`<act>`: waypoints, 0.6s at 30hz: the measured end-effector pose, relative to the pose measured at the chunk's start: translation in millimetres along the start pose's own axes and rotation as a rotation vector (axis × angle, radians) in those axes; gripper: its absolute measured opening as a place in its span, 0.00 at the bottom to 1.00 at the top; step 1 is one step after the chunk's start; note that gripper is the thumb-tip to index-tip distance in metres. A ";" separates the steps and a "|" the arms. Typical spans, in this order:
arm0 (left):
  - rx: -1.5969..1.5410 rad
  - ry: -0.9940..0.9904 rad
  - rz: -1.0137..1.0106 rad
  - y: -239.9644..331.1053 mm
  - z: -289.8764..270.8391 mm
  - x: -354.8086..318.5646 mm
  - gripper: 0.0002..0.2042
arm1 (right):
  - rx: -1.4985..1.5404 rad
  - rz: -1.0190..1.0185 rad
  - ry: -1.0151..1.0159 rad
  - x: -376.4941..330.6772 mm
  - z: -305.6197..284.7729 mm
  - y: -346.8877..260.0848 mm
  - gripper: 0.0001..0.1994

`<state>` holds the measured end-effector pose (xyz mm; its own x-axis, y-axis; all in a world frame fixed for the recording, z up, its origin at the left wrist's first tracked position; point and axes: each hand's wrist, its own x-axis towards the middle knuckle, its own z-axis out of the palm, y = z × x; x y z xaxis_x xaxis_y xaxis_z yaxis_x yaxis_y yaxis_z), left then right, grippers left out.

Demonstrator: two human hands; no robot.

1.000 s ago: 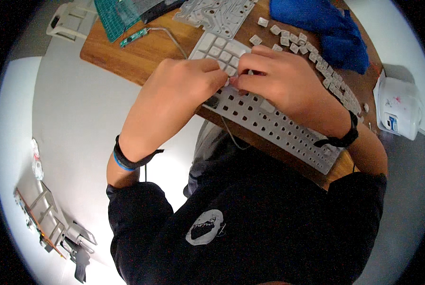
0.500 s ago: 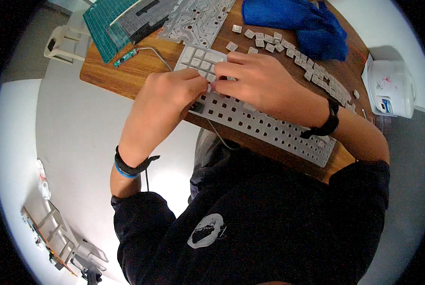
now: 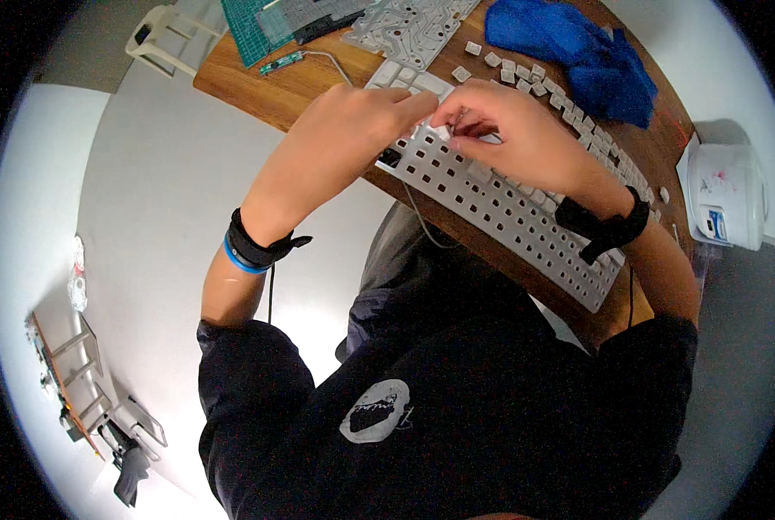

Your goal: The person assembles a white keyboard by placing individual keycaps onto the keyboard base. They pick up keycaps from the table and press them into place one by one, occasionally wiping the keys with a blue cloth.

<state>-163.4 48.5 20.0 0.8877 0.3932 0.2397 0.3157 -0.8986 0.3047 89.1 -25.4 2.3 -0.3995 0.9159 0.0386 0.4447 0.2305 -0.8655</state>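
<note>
Keyboard (image 3: 513,217) is lying at a slant along the near edge of my wooden table (image 3: 270,97), with rows of bare square holes over most of what you can see and pale caps sitting at the far left end. My right hand (image 3: 526,134) is over the upper part of it, thumb and index finger pinched around a small white keycap (image 3: 442,133); can't tell if it's sitting in a hole or lifted clear. Left hand (image 3: 357,121) is right next to it, fingers bent down toward the board near that same cap, but the tips are mostly hidden, so no idea if they're gripping anything. A few more pale caps peek out under my right palm.

Past my right hand there's a long trail of loose keycaps (image 3: 585,130) curving down the table, with a crumpled blue cloth (image 3: 569,61) just behind. Beyond the far left end of the board you've got a grey sheet with circuit traces (image 3: 413,30), then a green cutting mat (image 3: 253,35) with some dark flat pieces beside it. A little green circuit board (image 3: 282,62) with a thin cable attached is lying near the mat. Black bands on both wrists, plus a blue one on the left.
</note>
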 end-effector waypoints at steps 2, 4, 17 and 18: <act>0.010 -0.001 0.003 -1.3 0.7 -1.2 0.10 | 0.125 0.105 -0.112 0.6 -5.5 -3.0 0.12; -0.001 0.043 0.026 -1.4 2.6 -1.8 0.10 | 0.196 0.151 -0.187 -0.2 -10.4 -4.2 0.12; -0.034 -0.027 0.040 -5.9 -1.1 -1.9 0.10 | 0.206 0.191 -0.220 6.2 -11.5 1.3 0.13; -0.030 -0.026 0.033 -4.8 0.2 -2.3 0.10 | 0.194 0.193 -0.218 6.7 -11.0 1.1 0.13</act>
<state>-166.9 51.9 17.8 0.9058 0.3580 0.2265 0.2764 -0.9046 0.3246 95.7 -15.4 7.1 -0.4938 0.8402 -0.2241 0.3762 -0.0259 -0.9262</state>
